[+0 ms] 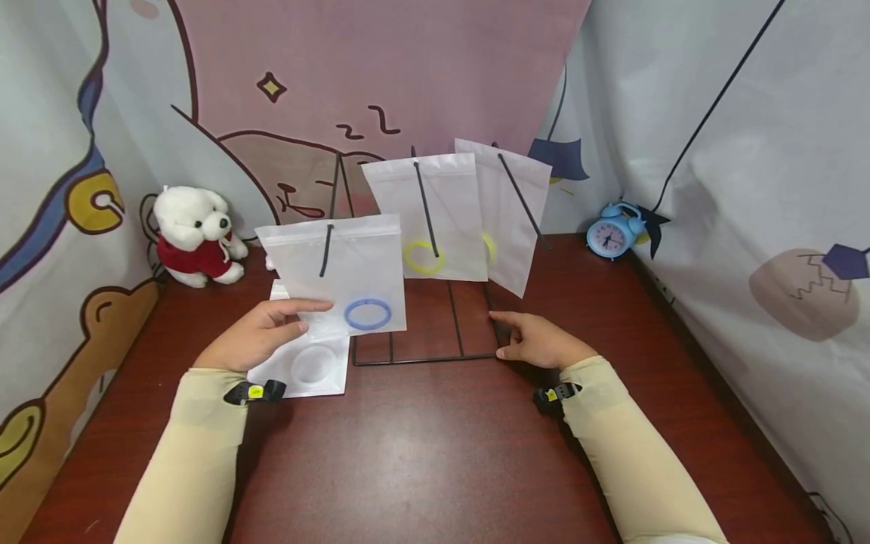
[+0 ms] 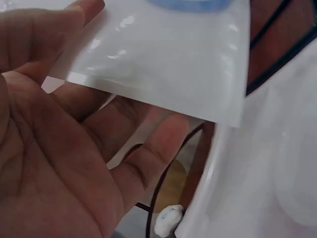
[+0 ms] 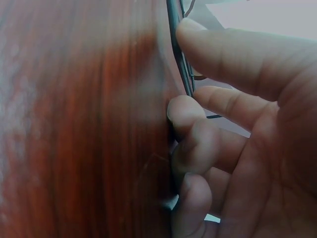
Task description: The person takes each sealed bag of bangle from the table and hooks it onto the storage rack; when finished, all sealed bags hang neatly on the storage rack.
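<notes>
A white pouch (image 1: 292,257) with a blue ring (image 1: 368,314) in it hangs from a hook of a black wire rack (image 1: 408,363). My left hand (image 1: 251,332) is at the pouch's lower left corner. Its index finger lies straight across the front; in the left wrist view, other fingers extend under the lower edge. At the rack's front right base corner, my right hand (image 1: 544,338) grips the wire between thumb and index finger, the other fingers curled. Two more hanging pouches, the middle pouch (image 1: 442,196) and the right pouch (image 1: 519,196), each show a yellow ring.
A white sheet with a round raised shape (image 1: 299,381) lies under the left pouch. A white plush dog (image 1: 193,234) sits back left. A blue alarm clock (image 1: 609,230) stands back right. Printed cloth hangs around the brown table (image 1: 408,468).
</notes>
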A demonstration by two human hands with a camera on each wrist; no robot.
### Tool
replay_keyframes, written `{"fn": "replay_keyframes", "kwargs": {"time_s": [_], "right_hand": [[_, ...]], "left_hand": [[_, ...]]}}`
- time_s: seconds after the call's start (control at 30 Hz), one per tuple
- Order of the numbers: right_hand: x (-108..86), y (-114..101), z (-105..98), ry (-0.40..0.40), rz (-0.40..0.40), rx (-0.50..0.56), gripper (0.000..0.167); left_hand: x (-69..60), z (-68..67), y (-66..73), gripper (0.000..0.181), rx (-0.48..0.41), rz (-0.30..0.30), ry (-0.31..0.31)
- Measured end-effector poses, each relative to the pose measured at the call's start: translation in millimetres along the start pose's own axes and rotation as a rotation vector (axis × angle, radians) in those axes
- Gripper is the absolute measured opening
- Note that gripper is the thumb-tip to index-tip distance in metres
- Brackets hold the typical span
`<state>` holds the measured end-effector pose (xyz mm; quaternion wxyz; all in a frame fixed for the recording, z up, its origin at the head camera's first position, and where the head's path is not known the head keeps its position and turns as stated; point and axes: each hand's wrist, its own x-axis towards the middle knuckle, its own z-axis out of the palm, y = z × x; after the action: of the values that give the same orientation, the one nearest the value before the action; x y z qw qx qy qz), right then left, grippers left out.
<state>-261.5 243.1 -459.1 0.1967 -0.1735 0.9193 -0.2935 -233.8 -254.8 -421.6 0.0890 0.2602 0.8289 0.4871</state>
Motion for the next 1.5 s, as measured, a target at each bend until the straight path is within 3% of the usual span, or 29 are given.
{"fn": "replay_keyframes", "kwargs": {"time_s": [0.13, 0.37, 0.67, 0.9, 1.2, 1.5], "right_hand": [[0.2, 0.0, -0.3, 0.001, -0.008, -0.001, 0.079], [0.3, 1.0, 0.0, 0.0, -0.001, -0.011, 0.078], [1.4, 1.5, 0.3, 0.004, 0.008, -0.009, 0.078], [2.6, 2.8, 1.3, 0.005, 0.009, -0.013, 0.078], [2.0, 2.2, 0.6, 0.005, 0.01, -0.006, 0.078], [2.4, 2.7, 1.0, 0.009, 0.004, -0.004, 0.078]], "left_hand": [[2.2, 2.2, -4.5, 0.04, 0.029, -0.019, -0.011], [2.8, 8.2, -2.0, 0.039, -0.015, -0.087, 0.008], [4.7, 12.2, 2.2, 0.047, -0.168, -0.113, 0.014], [5.0, 11.2, 4.0, 0.046, -0.084, -0.135, 0.095], [5.1, 10.1, 2.1, 0.042, 0.055, -0.091, 0.225], [5.9, 12.3, -0.1, 0.041, -0.054, -0.083, 0.311]]}}
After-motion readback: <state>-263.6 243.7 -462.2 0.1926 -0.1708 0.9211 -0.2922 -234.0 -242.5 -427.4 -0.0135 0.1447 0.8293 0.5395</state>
